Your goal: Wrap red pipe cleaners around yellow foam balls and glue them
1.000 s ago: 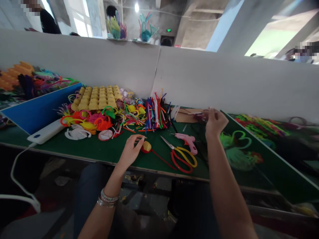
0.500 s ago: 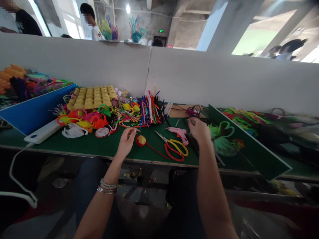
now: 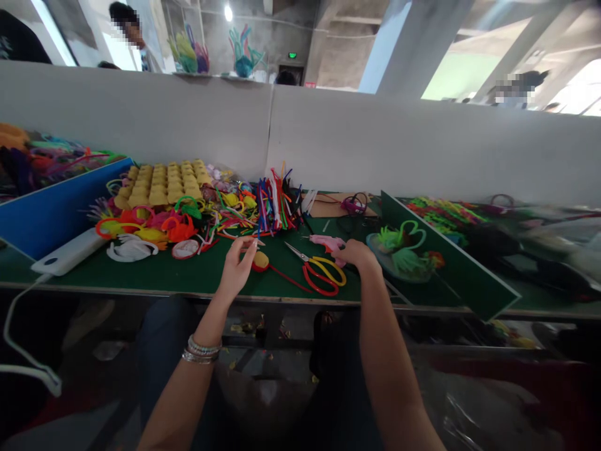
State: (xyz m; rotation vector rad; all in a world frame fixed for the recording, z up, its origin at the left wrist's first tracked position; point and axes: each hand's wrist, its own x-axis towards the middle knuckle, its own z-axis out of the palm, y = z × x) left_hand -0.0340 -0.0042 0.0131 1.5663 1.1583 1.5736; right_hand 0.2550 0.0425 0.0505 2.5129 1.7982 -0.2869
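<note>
Right hand (image 3: pixel 355 252) is at the handle of the pink glue gun (image 3: pixel 327 242); fingers overlap it, can't tell if they're clenched. Gun is right of center over the green tabletop (image 3: pixel 188 275), nozzle pointing left, just beyond the scissors (image 3: pixel 323 271) (one red handle loop, one yellow). Left hand (image 3: pixel 237 266) has fingers and thumb curled in just beside the small red-and-yellow piece (image 3: pixel 260 262); pale bit at the fingertips too small to identify, grip unclear. Red stem (image 3: pixel 291 279) runs from that piece toward the scissors.
</note>
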